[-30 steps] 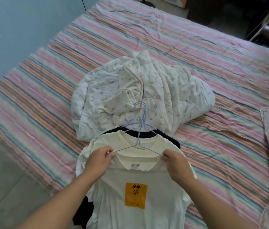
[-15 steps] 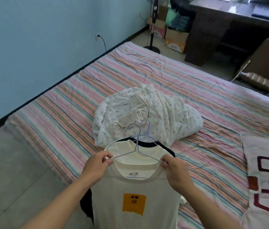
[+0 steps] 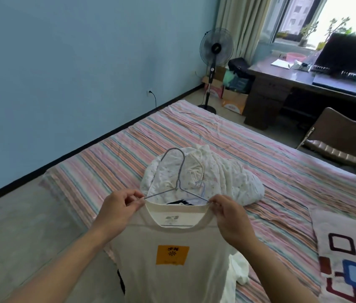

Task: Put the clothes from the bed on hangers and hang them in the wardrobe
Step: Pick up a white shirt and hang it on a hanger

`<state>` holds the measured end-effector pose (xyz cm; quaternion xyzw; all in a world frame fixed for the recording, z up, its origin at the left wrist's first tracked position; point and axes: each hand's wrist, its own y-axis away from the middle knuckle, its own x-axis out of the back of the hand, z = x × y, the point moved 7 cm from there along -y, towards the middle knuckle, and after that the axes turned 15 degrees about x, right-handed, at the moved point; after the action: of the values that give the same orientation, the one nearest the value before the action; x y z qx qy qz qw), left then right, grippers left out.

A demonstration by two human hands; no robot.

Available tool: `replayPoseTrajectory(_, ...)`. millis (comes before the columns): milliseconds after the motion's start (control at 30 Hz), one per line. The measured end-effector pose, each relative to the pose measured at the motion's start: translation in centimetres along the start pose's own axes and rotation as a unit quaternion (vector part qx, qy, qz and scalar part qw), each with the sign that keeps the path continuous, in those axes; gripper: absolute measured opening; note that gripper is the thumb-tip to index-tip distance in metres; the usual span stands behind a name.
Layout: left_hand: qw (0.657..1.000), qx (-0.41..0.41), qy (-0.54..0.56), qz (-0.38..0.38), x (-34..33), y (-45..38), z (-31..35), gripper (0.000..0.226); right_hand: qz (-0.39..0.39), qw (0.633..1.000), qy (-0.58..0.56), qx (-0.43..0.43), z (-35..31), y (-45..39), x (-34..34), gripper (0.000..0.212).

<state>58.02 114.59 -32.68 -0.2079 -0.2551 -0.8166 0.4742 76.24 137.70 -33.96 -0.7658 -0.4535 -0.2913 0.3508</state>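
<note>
Between the fingers (image 3: 133, 199) runs a thin wire hanger (image 3: 180, 171), smooth metal with a dull sheen. Below them hangs a matt cream cotton T-shirt (image 3: 172, 276). Beyond lies crumpled printed cloth (image 3: 220, 178) on a striped woven bedsheet (image 3: 281, 171).

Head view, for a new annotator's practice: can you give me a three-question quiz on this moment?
1. True or false: both hands pinch the cream T-shirt with an orange square print at its shoulders.
2. What passes through its collar: A a thin wire hanger, B a wooden rod, C a belt?
3. What lies on the striped bed behind the shirt?

Key: 1 true: left hand, right hand. 2 A. 3 a crumpled white floral quilt.
</note>
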Motion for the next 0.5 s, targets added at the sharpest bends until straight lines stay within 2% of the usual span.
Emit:
replayPoseTrajectory(233,0.995,-0.086,0.031,0.040,9.1,6.4,4.0,0.018,0.029,0.996,0.009,0.084,-10.2,-0.4,5.7,0.016)
replayPoseTrajectory(500,0.983,-0.135,0.050,0.113,18.0,13.0,6.8,0.018,-0.014,0.987,0.023,0.160,-20.8,-1.6,8.7,0.024)
